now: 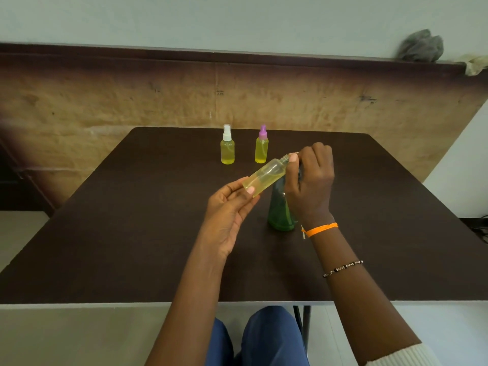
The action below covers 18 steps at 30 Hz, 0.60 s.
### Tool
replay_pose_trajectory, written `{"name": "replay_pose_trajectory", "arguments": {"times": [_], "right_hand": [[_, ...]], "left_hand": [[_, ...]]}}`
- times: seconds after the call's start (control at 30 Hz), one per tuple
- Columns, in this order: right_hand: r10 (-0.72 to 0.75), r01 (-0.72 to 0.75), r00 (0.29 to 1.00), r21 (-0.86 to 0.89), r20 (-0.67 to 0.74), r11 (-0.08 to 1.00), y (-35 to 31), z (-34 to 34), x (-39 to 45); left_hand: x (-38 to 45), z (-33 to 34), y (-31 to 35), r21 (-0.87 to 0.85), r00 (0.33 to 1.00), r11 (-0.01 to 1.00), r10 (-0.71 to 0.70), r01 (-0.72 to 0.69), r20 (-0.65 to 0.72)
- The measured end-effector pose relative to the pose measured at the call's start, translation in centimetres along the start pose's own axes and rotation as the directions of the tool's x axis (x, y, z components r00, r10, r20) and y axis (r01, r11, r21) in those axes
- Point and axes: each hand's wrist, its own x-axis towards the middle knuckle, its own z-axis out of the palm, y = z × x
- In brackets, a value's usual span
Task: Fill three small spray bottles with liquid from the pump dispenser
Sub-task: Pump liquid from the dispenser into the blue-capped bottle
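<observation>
My left hand [229, 207] holds the base of a small clear spray bottle [266, 175] that has no cap and is partly filled with pale yellow liquid. It is tilted, with its open neck up and to the right. My right hand [311, 178] grips the top of the green pump dispenser [280, 212], whose head is hidden under my fingers, right at the bottle's neck. Two other small bottles of yellow liquid stand upright at the back of the table, one with a white cap [227, 145] and one with a purple cap [261, 145].
The dark brown table [132, 233] stands against a wooden panel. Its near edge runs just above my knees. A grey cloth [421, 46] lies on the ledge at top right. Cables lie on the floor at far right.
</observation>
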Motion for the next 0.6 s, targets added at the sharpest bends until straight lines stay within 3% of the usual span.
{"name": "replay_pose_trajectory", "arguments": {"times": [0.23, 0.5, 0.6], "right_hand": [[-0.024, 0.026, 0.997, 0.026, -0.069, 0.999, 0.4, 0.3, -0.9], [0.022, -0.022, 1.000, 0.001, -0.016, 1.000, -0.1, 0.1, -0.2], [0.032, -0.032, 0.998, 0.001, -0.056, 0.999, -0.3, 0.2, -0.4]], "left_hand": [[0.0, -0.2, -0.1, 0.007, 1.000, 1.000, -0.001, 0.001, -0.009], [0.1, 0.0, 0.1, -0.011, 1.000, 1.000, -0.007, 0.007, -0.001], [0.3, -0.1, 0.2, -0.019, 1.000, 1.000, -0.008, 0.008, 0.000]]}}
